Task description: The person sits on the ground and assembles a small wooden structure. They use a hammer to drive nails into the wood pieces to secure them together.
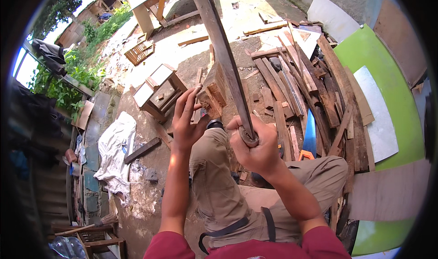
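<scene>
My right hand (256, 142) is closed around the lower end of a long, dark, slightly curved wooden piece (223, 53). This piece rises up and away past the top of the view, and its rounded end shows in my fist. My left hand (186, 117) is raised over my bent knee, its fingers stretched and its thumb apart, with nothing visible in it. Just beyond those fingers stands a brown wooden block (214, 97) with a rough, hollowed face. Between my left hand and the dark piece there is a gap.
Timber strips (283, 90) lie heaped at the right beside a handsaw (310, 133) with a blue blade and orange handle. Green and white panels (376, 117) lean farther right. A small wooden frame (159, 92) and white cloth (116, 154) are at left; a workbench (159, 3) stands beyond.
</scene>
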A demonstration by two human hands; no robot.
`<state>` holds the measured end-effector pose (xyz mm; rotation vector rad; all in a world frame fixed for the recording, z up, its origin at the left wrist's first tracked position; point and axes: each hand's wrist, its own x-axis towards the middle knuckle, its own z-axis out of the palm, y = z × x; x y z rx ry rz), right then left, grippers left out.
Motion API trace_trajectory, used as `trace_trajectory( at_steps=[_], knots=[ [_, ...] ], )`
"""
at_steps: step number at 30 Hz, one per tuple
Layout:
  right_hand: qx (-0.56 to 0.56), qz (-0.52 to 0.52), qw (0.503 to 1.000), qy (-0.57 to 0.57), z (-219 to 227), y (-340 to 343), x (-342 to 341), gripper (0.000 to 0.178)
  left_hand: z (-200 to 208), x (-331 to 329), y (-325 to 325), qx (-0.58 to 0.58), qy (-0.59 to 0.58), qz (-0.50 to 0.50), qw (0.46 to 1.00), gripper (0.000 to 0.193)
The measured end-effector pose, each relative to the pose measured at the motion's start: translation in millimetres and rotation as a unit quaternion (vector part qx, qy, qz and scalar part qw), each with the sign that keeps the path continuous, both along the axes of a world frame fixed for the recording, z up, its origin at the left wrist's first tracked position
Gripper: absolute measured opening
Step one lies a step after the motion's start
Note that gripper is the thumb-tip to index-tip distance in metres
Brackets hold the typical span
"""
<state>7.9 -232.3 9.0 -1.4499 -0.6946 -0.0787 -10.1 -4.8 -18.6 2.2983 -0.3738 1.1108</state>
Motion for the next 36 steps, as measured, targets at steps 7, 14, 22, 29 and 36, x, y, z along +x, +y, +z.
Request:
trace_trajectory(
  at_steps=[7,14,22,29,36],
  knots=[
    [-0.075,0.027,0.995,0.059,-31.3,7.6,3.8,0.010,-4.1,-5.8,2.3,0.007,0.009,0.031,0.999,0.079],
    [-0.134,0.021,0.987,0.081,-42.3,21.4,6.4,0.012,-1.4,-7.6,-1.8,0.030,-0.013,0.064,0.997,0.075],
    [-0.152,0.028,0.984,0.085,-49.9,37.5,0.5,0.017,0.8,-37.4,-44.7,-0.445,-0.001,0.002,0.895,0.050],
    [-0.092,0.057,0.989,0.098,-32.9,28.3,-9.0,0.014,20.7,-35.8,-64.0,-0.497,0.018,0.123,0.859,0.033],
    [-0.085,0.025,0.993,0.072,-39.3,27.6,-17.4,0.013,16.5,-26.5,-75.1,-0.424,-0.016,0.156,0.892,0.025]
  ],
)
